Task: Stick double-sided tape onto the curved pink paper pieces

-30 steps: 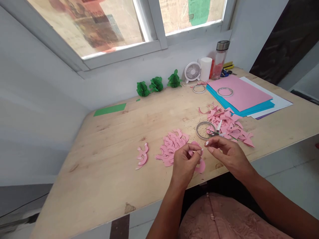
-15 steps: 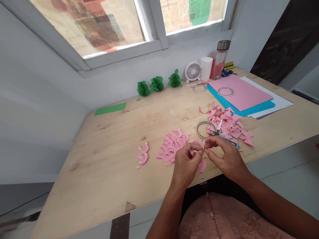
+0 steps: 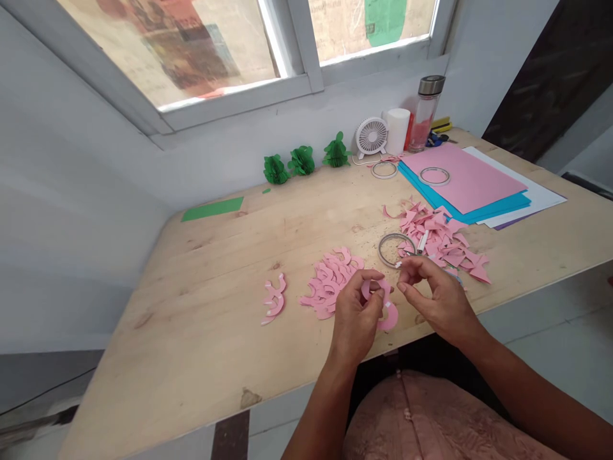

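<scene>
My left hand (image 3: pixel 357 313) pinches a curved pink paper cutout (image 3: pixel 391 317) between thumb and fingers. The cutout bends like an S, and a small white patch of tape shows on its middle. To its right, my right hand (image 3: pixel 435 291) is held apart from the paper with thumb and forefinger close together. A tiny bit of white tape (image 3: pixel 398 264) clings at its fingertips. Beside my left hand lies a pile of similar pink cutouts (image 3: pixel 330 281). Farther left, a few pink cutouts with white ends (image 3: pixel 274 300) lie together.
A roll of tape (image 3: pixel 382 257) lies beyond my hands, near pink scraps (image 3: pixel 438 233) that surround a white pen (image 3: pixel 423 241). Scissors are mostly hidden behind my right hand. Coloured sheets (image 3: pixel 464 176), a bottle (image 3: pixel 424 118), a small fan (image 3: pixel 371 137) and green paper shapes (image 3: pixel 301 161) stand behind.
My right hand has drawn away to the right from my left fingers. The pink cutout in my left hand now shows more fully, with the white patch on it.
</scene>
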A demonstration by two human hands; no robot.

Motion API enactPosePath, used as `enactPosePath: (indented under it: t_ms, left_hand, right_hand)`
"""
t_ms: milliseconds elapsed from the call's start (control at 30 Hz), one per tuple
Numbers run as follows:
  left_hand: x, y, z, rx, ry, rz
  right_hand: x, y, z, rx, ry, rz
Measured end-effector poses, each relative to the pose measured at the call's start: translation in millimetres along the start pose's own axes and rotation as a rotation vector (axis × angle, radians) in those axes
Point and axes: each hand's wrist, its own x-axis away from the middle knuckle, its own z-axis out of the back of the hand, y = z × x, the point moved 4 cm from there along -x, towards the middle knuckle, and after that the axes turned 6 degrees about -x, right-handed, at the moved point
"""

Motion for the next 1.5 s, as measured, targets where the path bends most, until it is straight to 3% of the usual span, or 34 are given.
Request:
enactPosePath:
  t_ms: [300, 767, 1500]
  left_hand:
    - [1.5, -1.8, -8.2, 0.050, -0.013, 0.032]
    - [0.6, -1.1, -9.6, 0.075, 0.083, 0.089]
    - [3.2, -3.0, -9.6, 0.014, 0.051, 0.023]
  right_hand:
    - [-1.7, 2.7, -15.3, -0.275, 0.025, -0.089]
    - [-2.5, 2.8, -19.9, -0.177, 0.098, -0.074]
    - [-4.2, -0.3, -20.1, -0.164, 0.130, -0.076]
